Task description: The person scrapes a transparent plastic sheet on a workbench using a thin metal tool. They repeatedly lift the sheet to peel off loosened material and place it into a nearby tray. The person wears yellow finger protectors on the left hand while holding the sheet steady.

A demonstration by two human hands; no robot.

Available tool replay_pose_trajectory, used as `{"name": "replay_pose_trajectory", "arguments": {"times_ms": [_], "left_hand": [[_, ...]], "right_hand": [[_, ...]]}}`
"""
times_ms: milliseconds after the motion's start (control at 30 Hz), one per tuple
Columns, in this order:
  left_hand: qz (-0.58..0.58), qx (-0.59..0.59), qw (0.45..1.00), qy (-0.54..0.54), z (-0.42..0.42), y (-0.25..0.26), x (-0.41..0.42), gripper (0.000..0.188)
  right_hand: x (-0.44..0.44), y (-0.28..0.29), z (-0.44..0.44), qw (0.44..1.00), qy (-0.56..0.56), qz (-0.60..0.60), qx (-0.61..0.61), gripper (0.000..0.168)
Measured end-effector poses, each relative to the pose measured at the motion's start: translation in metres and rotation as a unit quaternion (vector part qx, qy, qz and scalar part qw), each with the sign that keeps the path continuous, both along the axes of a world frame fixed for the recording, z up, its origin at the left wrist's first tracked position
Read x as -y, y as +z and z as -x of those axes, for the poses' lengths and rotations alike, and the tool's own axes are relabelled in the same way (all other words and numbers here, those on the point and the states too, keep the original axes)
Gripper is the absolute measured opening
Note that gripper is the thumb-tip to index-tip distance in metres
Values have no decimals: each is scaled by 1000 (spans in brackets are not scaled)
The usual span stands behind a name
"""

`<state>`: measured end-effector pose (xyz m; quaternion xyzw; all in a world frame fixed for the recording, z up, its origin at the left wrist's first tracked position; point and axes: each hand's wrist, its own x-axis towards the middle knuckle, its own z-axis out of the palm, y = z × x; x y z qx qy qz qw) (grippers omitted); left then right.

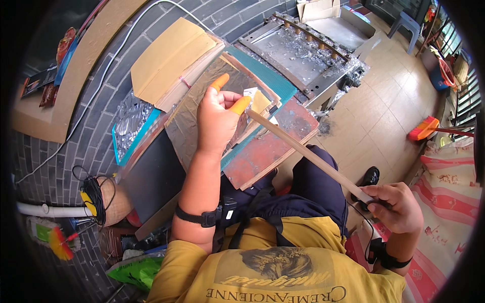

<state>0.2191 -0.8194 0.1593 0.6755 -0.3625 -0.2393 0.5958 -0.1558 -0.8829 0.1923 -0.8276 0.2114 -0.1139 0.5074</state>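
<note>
My right hand [394, 208] grips the near end of a long thin wooden stick [303, 149]. The stick's far end reaches up to just below my left thumb. Orange finger covers sit on the thumb and a raised finger of my left hand [219, 117], whose other fingers are curled. At the thumb tip is a small silvery-white piece [250, 92]; whether the fingers pinch it is hard to see. Beneath this hand lies a board covered with a brown shiny sheet [189, 117], with a yellowish paper pad [261, 101] at its right.
Under the board are a ribbed teal mat [278, 77] and a worn red board [265, 151]. A metal frame [295, 53] strewn with foil scraps stands beyond. Foil fills a teal-edged tray [134, 125] by the brick wall. An orange broom [424, 128] rests on the tiled floor.
</note>
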Motion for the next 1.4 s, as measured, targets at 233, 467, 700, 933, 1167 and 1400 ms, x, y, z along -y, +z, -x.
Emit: {"name": "replay_pose_trajectory", "arguments": {"times_ms": [233,467,700,933,1167,1400], "left_hand": [[10,15,1000,9,-1,-3,2,61],[52,95,993,49,-6,2,-5,55],[54,127,990,43,-5,-3,-6,54],[21,160,986,39,-1,-13,3,56],[50,133,989,44,-6,-9,-1,57],[69,158,981,86,-12,9,-16,53]], "right_hand": [[-2,2,2,1000,-2,12,-4,30],[-2,2,2,999,1,27,-27,30],[-3,5,2,1000,-14,12,-15,29],[-5,3,1,1000,-5,19,-4,30],[-6,6,-3,997,-11,46,-53,33],[-5,5,-4,999,-7,36,-36,32]]}}
